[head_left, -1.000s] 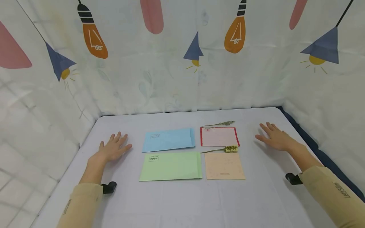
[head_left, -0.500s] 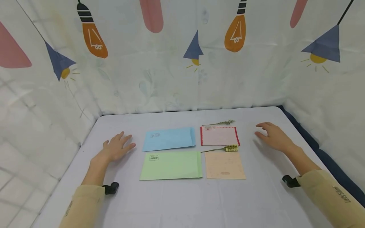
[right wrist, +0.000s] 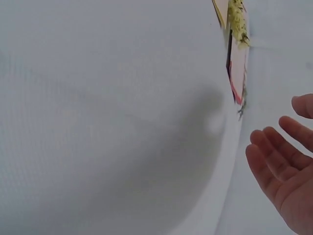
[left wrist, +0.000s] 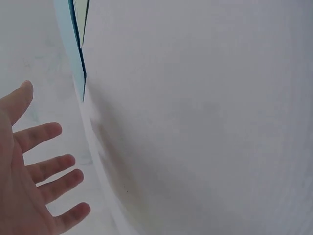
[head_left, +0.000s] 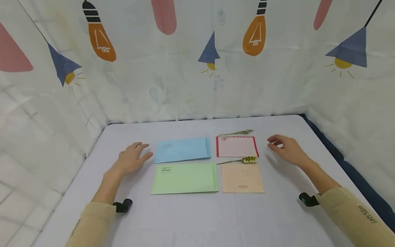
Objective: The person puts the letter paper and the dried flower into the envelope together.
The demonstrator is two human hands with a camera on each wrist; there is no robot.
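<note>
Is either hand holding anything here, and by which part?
Nothing is held. The left hand is open beside the blue envelope; the right hand is open near the red-bordered card.

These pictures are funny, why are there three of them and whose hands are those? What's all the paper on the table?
They show one person from three cameras at once. The big picture comes from a camera on the person's head, looking down at a table with a pale cloth. The other two come from small cameras strapped to each wrist, so you see fingers very close up.

The left hand reaches beside a blue envelope. The right hand is near a pink card with a red border. Both hands hold nothing; the fingers are loose.

In front of the blue one lies a green envelope, and next to that a peach card. A yellow flower sprig lies between the two cards, and a thin green sprig lies behind the pink one.

Curtains with lamp drawings hang around the table.
</note>
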